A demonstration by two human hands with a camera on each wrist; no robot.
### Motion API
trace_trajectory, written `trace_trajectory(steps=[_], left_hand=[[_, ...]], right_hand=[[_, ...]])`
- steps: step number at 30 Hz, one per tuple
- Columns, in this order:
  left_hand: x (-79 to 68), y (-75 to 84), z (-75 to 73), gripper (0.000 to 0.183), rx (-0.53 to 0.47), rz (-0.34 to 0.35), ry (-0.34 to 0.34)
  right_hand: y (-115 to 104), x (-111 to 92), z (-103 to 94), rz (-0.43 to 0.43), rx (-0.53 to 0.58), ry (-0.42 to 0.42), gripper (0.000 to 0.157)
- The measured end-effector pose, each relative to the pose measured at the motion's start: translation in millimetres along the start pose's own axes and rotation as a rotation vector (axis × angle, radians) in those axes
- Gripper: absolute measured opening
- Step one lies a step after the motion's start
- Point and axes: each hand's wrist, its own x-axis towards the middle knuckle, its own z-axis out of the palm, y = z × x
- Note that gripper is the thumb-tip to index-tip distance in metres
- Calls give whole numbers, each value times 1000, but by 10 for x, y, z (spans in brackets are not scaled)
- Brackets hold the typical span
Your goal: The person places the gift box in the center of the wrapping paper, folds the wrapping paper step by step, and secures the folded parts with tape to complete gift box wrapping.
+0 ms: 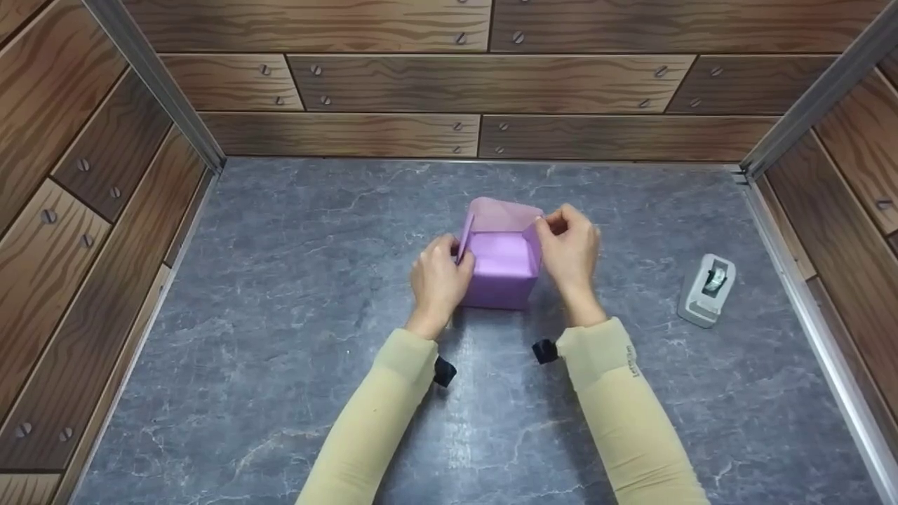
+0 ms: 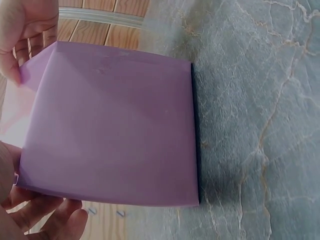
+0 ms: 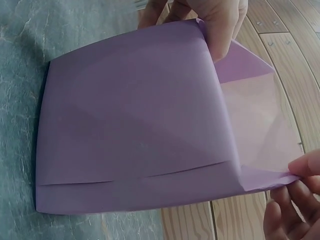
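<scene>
A box-shaped purple paper package (image 1: 499,291) stands on the floor panel in the middle of the head view. Paper flaps rise round its top on the left, back and right; the back flap (image 1: 504,216) looks pale and thin. My left hand (image 1: 440,277) grips the upper left edge, thumb on the near side and fingers round the outside. At the top right, my right hand (image 1: 574,249) pinches the right flap (image 3: 267,179) between thumb and forefinger. A lengthwise paper seam (image 3: 130,177) runs along the face toward the right wrist camera.
A grey tape dispenser (image 1: 708,291) with a roll in it lies to the right of the package. Wood-patterned walls (image 1: 393,133) enclose the grey marbled surface (image 1: 302,379) at the back and both sides, with metal strips (image 1: 817,322) along the edges.
</scene>
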Motion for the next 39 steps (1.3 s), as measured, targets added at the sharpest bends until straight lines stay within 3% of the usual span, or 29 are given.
trace_trajectory(steps=[5, 13, 24, 31, 39], left_hand=[[-3, 4, -3, 9, 4, -2, 4], [-13, -2, 9, 9, 11, 8, 23], [-13, 5, 10, 8, 2, 6, 4], [-12, 6, 11, 9, 0, 12, 16], [-7, -2, 18, 8, -6, 21, 37]], right_hand=[[-7, -19, 5, -6, -16, -37, 14], [46, -107, 42, 88, -153, -168, 24], [52, -111, 132, 145, -329, -132, 19], [55, -113, 144, 141, -323, -119, 16], [5, -144, 64, 81, -230, -106, 16]])
